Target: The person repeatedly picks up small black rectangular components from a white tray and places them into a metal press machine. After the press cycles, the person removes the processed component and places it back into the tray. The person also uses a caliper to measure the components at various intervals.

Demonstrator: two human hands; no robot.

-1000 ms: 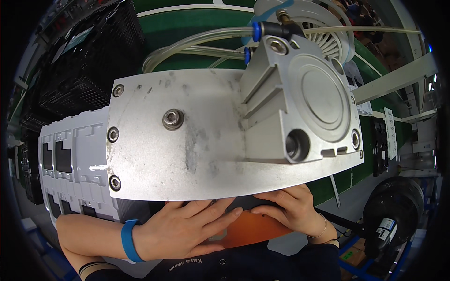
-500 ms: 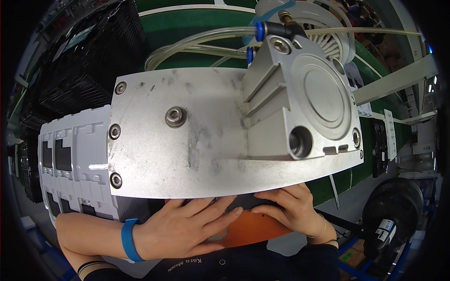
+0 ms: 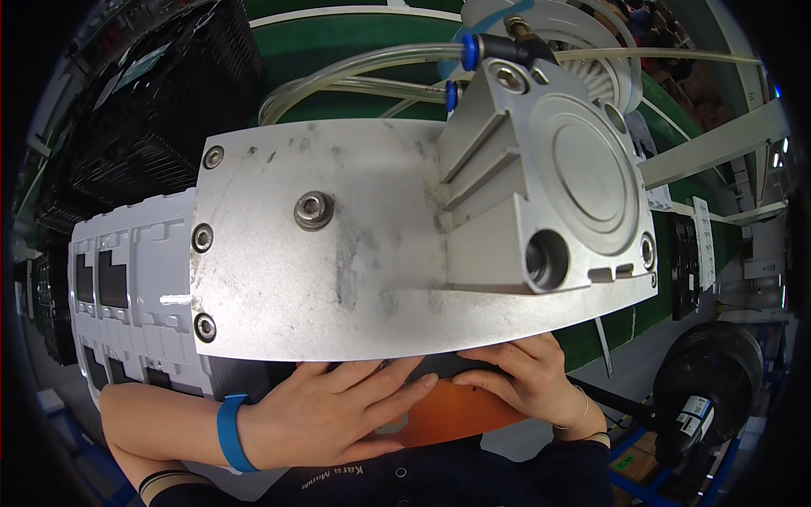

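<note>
At far left, black plastic crates [image 3: 160,110] are stacked behind a grey ribbed housing [image 3: 127,296]. A blue wristband [image 3: 230,433] is worn on the left hand [image 3: 329,414], which is laid flat, fingers spread and closed on nothing, on an orange flat piece [image 3: 456,414]. That piece is seen under the lower edge of a bolted aluminium plate [image 3: 338,253]; little room is left between edge and hands. A pneumatic cylinder [image 3: 557,186] with clear hoses [image 3: 338,72] is mounted at right. The right hand [image 3: 532,380] is pressed on the piece's far edge, fingers curled; a grasp cannot be told. A black fan [image 3: 718,380] is seen far right.
</note>
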